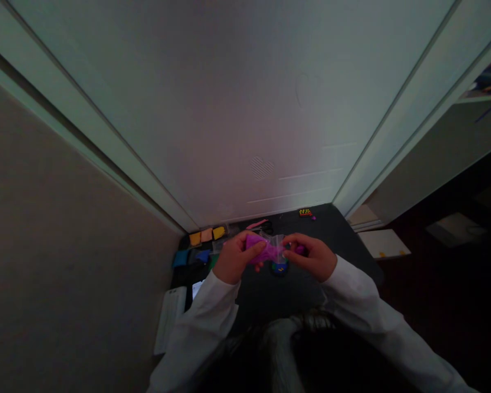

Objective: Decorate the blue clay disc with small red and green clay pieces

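Over the dark table, my left hand (231,260) is closed around a small clear zip bag (279,243) with a soft magenta-purple lump (254,241) in it that looks like modelling clay. My right hand (317,257) pinches the bag's open-end edge between thumb and fingers. A smaller purple piece (300,249) shows in the curl of my right fingers; how it is held is partly hidden. Beneath the bag lies a round blue-and-green object (280,267), partly covered.
Orange, peach and yellow packets (207,235) lie at the table's back left, with blue packets (192,257) before them. Scissors (267,226) rest near the wall. A small yellow-dotted item (305,212) sits back right. A white panel-like object (170,319) stands left.
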`<action>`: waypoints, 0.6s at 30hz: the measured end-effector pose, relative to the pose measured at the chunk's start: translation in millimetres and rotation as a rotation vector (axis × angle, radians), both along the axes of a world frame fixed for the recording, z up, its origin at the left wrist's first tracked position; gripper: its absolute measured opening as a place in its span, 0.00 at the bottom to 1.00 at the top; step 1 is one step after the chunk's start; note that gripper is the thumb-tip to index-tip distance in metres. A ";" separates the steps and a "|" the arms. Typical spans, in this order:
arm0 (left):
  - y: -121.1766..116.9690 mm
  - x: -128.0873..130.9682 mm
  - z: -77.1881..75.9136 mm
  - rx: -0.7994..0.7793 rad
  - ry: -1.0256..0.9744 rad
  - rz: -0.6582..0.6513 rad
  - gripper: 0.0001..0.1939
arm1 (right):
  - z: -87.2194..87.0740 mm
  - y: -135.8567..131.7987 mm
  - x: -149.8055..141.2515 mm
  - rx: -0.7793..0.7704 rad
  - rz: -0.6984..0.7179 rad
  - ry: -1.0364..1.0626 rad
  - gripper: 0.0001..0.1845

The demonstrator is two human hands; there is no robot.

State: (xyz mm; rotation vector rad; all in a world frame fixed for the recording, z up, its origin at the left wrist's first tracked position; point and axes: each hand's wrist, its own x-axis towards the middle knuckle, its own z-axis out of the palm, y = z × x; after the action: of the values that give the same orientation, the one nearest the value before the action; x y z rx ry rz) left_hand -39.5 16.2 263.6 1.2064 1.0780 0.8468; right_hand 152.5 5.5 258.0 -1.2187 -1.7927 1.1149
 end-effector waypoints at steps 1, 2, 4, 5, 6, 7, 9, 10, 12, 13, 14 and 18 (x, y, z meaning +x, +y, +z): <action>-0.1 0.1 -0.6 0.007 0.005 -0.003 0.12 | -0.2 0.3 -0.7 -0.001 0.002 -0.001 0.13; -0.3 0.2 -1.1 0.014 0.010 -0.007 0.12 | -0.3 0.5 -1.2 -0.004 0.010 -0.008 0.14; -0.5 0.4 -1.8 0.025 0.020 -0.016 0.12 | -0.6 0.8 -2.3 -0.016 0.039 -0.036 0.14; -0.6 0.4 -2.1 0.027 0.023 -0.020 0.12 | -0.8 0.9 -2.8 -0.022 0.056 -0.052 0.14; -0.7 0.5 -2.5 0.027 0.024 -0.021 0.12 | -1.1 1.0 -3.3 -0.023 0.069 -0.066 0.13; -0.8 0.6 -2.9 0.027 0.026 -0.021 0.13 | -1.5 1.0 -3.8 -0.023 0.080 -0.079 0.13; -0.8 0.8 -3.8 0.023 0.026 -0.023 0.13 | -2.2 1.2 -4.2 -0.015 0.086 -0.092 0.11; -0.8 0.8 -4.2 0.019 0.025 -0.025 0.13 | -2.5 1.3 -3.8 -0.017 0.090 -0.088 0.11; -0.4 0.2 -4.5 0.013 0.020 -0.010 0.13 | -3.1 1.8 -1.3 -0.056 0.096 -0.022 0.10; 0.0 -0.5 -4.5 0.010 0.020 0.002 0.13 | -3.3 2.1 1.0 -0.107 0.089 0.068 0.10; 0.4 -1.6 -4.4 0.007 0.023 0.022 0.13 | -3.4 2.7 3.7 -0.173 0.072 0.188 0.09; 2.6 -9.4 -5.2 -0.017 0.039 0.103 0.13 | -2.0 6.4 15.4 -0.381 -0.039 0.627 0.11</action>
State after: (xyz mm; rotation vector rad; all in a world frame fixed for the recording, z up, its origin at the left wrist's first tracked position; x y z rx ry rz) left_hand -48.9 18.8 258.4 1.1651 1.1851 0.8948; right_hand 167.9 11.9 256.0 -0.9462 -1.1100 1.6449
